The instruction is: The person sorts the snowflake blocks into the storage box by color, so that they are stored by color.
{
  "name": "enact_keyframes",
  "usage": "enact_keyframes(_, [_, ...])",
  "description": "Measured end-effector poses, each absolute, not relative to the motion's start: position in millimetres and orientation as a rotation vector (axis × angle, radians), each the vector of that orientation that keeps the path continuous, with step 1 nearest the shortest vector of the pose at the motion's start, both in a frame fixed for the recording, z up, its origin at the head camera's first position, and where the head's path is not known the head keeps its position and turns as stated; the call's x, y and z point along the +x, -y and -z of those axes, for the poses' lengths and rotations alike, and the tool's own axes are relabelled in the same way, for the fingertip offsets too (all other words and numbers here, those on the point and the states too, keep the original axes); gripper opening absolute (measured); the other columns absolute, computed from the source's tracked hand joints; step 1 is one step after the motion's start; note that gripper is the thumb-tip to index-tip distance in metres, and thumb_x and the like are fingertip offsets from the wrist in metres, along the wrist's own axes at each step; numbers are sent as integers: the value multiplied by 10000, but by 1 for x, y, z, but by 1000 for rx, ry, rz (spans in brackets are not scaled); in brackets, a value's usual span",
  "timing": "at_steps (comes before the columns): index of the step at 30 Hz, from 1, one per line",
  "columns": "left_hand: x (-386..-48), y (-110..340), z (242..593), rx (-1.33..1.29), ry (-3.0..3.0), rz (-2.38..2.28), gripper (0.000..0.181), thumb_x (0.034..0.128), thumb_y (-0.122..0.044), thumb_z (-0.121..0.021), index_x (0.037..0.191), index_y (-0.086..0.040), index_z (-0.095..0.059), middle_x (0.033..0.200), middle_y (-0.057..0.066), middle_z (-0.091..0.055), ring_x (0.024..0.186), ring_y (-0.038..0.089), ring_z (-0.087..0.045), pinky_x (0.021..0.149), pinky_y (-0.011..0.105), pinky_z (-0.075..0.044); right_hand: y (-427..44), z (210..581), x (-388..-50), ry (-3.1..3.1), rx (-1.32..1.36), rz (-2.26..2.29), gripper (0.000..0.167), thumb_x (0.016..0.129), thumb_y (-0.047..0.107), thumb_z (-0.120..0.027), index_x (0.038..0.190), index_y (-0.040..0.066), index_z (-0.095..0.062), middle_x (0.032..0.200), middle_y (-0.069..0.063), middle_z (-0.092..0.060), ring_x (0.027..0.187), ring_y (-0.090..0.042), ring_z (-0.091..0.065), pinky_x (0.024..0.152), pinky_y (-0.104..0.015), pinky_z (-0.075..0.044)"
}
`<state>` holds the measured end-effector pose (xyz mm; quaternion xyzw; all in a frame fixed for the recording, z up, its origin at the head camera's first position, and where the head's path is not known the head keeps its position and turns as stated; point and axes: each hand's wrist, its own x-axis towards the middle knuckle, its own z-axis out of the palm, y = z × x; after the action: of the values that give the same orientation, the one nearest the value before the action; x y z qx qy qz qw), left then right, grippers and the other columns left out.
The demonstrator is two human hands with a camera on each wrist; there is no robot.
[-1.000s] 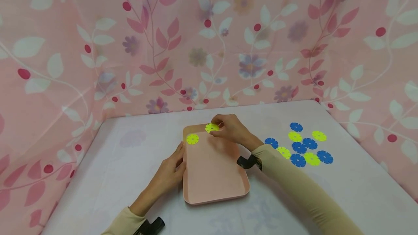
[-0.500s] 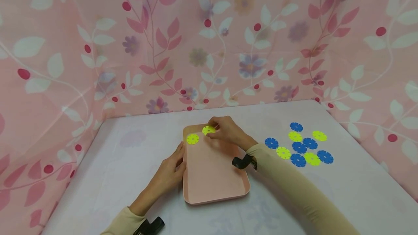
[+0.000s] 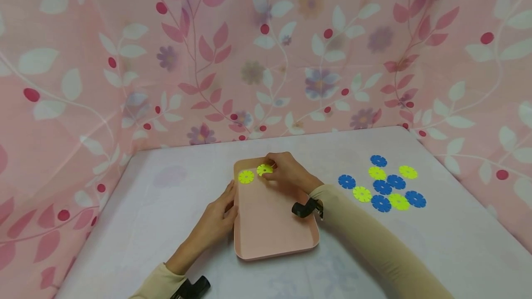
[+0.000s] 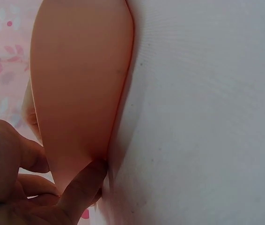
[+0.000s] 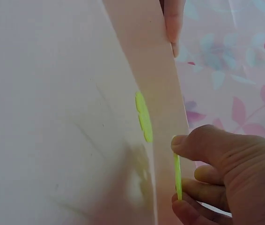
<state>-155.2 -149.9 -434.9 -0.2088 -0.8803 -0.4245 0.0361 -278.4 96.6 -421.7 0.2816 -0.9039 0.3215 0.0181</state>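
Observation:
My right hand (image 3: 287, 169) pinches a yellow notched plastic disc (image 3: 264, 170) above the far end of a pink tray (image 3: 274, 234). In the right wrist view the disc (image 5: 178, 176) is seen edge-on between thumb and fingertips, apart from the tray floor. Another yellow disc (image 3: 246, 177) lies in the tray's far left corner. Against the outside of the tray's left wall rests my left hand (image 3: 214, 220). In the left wrist view its fingers (image 4: 83, 185) touch that wall (image 4: 83, 84), from near the rim down to the base.
To the right of the tray, several blue discs (image 3: 381, 203) and yellow discs (image 3: 362, 194) lie loosely on the white tablecloth (image 3: 449, 243). Pink floral curtain (image 3: 266, 59) encloses the table at the back and sides.
My right hand has moved slightly left and down with the yellow disc, bringing it closer to the disc in the corner. My left hand and the tray have stayed put.

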Motion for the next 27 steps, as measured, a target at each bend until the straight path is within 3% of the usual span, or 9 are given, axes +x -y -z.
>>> enact_keyframes(14, [-155,149,433,-660,2687,1323,582,1004,58,-579,1545,92,-368,1641,236,-274,1484,333,-319,1124,484,-377,-92,433,-281,2830,859,-807,350,880,227,-866,1141,45,-720,912,-4,-679,812,-166,-591,753,-269,-533])
enact_keyframes(27, [-153,148,434,-641,2703,1289,581,1010,37,-582,1549,88,-369,1643,221,-278,1477,323,-333,1126,486,-369,-92,432,-281,2797,933,-600,287,858,285,-885,990,102,-708,781,31,-617,735,-144,-543,770,-373,-444])
